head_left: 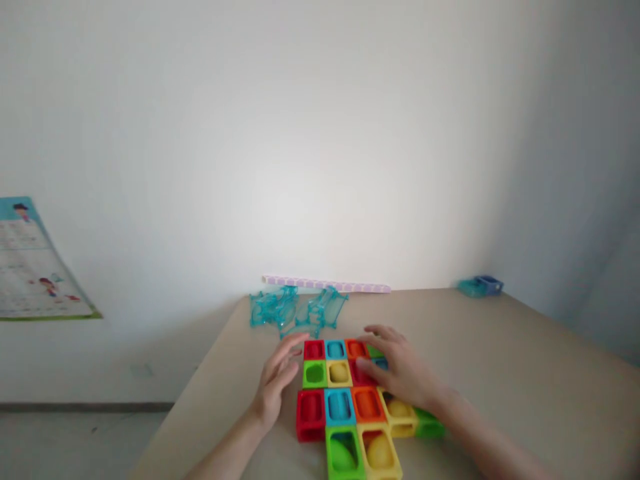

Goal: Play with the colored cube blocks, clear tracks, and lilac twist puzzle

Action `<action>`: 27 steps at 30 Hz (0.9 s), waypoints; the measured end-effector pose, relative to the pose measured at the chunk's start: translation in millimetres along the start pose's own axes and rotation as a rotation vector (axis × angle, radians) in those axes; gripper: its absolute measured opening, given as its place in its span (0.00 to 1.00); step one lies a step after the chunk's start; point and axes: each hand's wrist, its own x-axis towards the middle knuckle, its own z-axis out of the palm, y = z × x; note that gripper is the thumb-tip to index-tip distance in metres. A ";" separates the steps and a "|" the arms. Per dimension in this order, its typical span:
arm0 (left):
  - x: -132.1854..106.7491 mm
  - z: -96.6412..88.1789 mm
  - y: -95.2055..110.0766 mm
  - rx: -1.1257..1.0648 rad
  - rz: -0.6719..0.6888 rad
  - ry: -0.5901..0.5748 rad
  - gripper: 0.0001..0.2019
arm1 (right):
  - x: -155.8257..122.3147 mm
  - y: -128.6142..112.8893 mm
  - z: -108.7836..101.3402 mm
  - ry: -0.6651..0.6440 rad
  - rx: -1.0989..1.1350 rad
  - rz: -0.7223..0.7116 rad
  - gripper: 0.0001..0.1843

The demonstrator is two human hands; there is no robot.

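A cluster of bright plastic blocks (345,400) in red, blue, green, orange and yellow lies packed together on the beige table (525,387), each with a hollow top. My left hand (277,380) rests at the cluster's left edge, fingers stretched out against the green and red blocks. My right hand (400,370) lies flat over the blocks on the right side, fingers spread and pointing left, covering some of them. Neither hand grips anything.
Clear turquoise plastic pieces (295,310) lie in a heap at the table's far edge, by a long lilac patterned strip (325,285) against the white wall. Two small blue objects (481,286) sit at the far right. A poster (35,267) hangs on the left wall.
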 end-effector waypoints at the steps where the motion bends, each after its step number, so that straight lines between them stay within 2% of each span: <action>1: -7.5 3.9 3.9 -0.135 -0.081 -0.016 0.24 | 2.6 5.9 -1.6 0.073 0.087 0.064 0.23; 4: -15.9 14.0 7.5 -0.284 -0.159 0.025 0.28 | 5.4 32.6 -3.4 0.313 0.350 0.379 0.24; 5: -14.8 16.8 7.0 -0.281 -0.166 0.049 0.29 | 4.2 41.2 -0.8 0.361 0.457 0.419 0.24; 7: -9.6 21.7 5.2 -0.234 -0.169 0.080 0.28 | 0.4 52.5 9.4 0.385 0.720 0.462 0.25; 11: -0.7 28.8 2.6 -0.108 -0.127 0.084 0.24 | -1.3 51.9 31.9 0.260 1.158 0.431 0.23; 16: 2.1 27.6 -2.8 -0.094 -0.083 0.089 0.22 | 7.6 46.9 33.7 0.283 1.230 0.411 0.18; 20: 5.7 24.0 -4.9 -0.039 -0.018 0.141 0.19 | 10.2 51.0 31.2 0.318 1.275 0.416 0.15; 24: 3.9 19.3 7.6 0.203 0.152 0.253 0.15 | 12.6 53.0 32.3 0.337 1.312 0.440 0.14; 27: -18.9 13.6 26.5 0.426 0.285 0.314 0.11 | 14.6 53.1 32.4 0.333 1.338 0.453 0.13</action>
